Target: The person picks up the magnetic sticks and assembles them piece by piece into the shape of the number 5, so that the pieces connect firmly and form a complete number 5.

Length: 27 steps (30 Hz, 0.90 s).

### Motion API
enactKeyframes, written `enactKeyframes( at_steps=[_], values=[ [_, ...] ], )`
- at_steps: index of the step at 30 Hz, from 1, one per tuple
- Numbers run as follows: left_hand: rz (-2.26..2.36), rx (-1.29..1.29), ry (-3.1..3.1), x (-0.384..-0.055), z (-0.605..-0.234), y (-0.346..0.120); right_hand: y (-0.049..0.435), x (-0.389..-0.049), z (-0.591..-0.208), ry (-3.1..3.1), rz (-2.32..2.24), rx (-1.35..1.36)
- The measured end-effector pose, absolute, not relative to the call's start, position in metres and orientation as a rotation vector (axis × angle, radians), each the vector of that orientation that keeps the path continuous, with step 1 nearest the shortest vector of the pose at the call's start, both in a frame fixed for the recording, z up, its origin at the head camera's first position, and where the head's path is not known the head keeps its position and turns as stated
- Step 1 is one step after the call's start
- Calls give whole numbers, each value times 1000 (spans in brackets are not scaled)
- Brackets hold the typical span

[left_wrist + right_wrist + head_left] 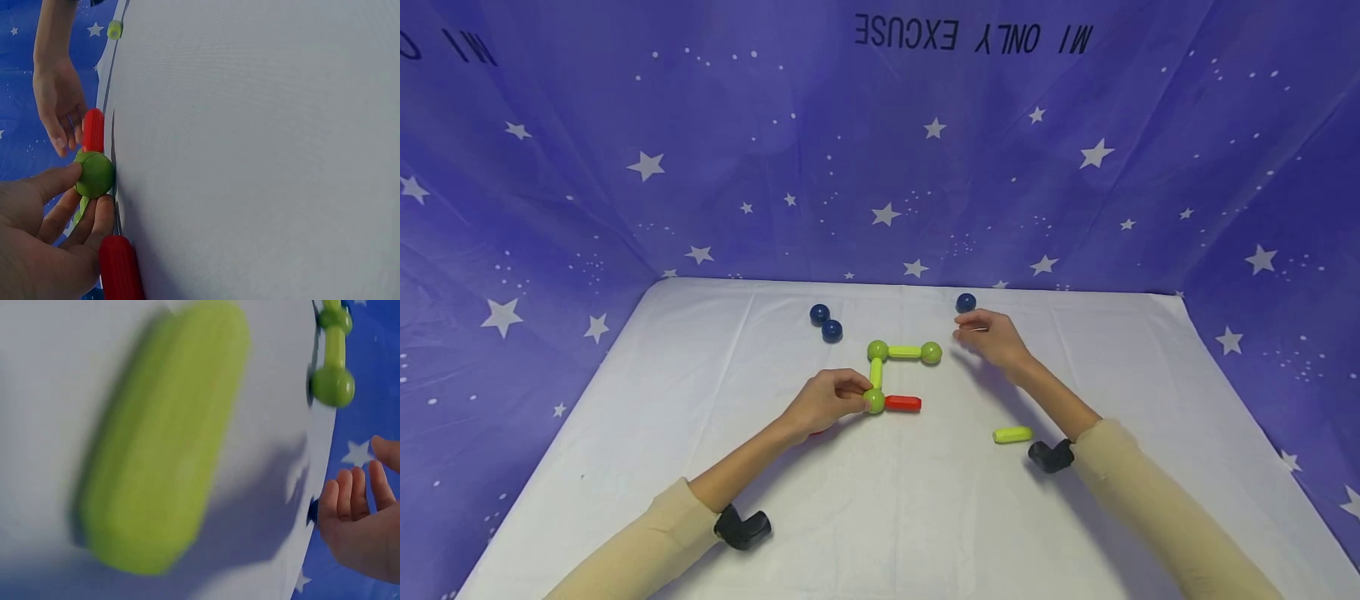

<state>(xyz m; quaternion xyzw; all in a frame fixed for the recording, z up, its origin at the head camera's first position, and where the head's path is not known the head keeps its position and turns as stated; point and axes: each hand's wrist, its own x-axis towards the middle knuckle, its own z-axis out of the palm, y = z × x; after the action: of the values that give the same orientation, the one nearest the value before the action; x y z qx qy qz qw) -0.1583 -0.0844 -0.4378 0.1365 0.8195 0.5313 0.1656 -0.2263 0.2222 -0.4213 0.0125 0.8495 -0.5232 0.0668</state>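
- Left hand (pixel 826 402), centre of the head view: thumb and fingers curl round a green ball (pixel 874 401) and pinch it. The left wrist view confirms this, with the thumb (pixel 53 181) above the ball and a finger below it.
- That green ball is a corner joint. A yellow-green stick (pixel 876 372) rises from it toward a second green ball (pixel 877 350). A red stick (pixel 902 403) runs from it toward the right of the frame, touching it.
- A second red stick (pixel 119 269) lies under the left hand, at the lower left of the left wrist view. In the head view only a sliver of it shows below the hand.
- From the second green ball a yellow-green stick (pixel 905 352) runs right to a third green ball (pixel 931 352).
- Right hand (pixel 991 337), right of centre in the head view: fingers lightly bent and loose, holding nothing. It sits just right of the third green ball and below a dark blue ball (pixel 966 302). Whether the fingertips touch either ball cannot be told.
- A loose yellow-green stick (pixel 1012 434) lies on the white table (pixel 925 517) near the right forearm. It fills the right wrist view, blurred.
- Two dark blue balls (pixel 826 322) lie side by side near the far edge of the table, left of centre.
- Each wrist carries a black camera mount (pixel 742 527).
- A purple star-printed cloth (pixel 625 167) backs the table on three sides.
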Motion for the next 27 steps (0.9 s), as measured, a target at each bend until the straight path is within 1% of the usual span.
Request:
enactKeyframes(
  at_steps=[5,13,27],
  values=[
    [1521,383,2323,-158,-438,-84,231,-248,-423,2488,-1714,222],
    [1520,394,2330,-159,-436,-84,236,-270,-424,2495,-1797,390],
    [1524,400,2331,-159,-437,-86,232,-285,-436,2604,-1613,440]
  ],
)
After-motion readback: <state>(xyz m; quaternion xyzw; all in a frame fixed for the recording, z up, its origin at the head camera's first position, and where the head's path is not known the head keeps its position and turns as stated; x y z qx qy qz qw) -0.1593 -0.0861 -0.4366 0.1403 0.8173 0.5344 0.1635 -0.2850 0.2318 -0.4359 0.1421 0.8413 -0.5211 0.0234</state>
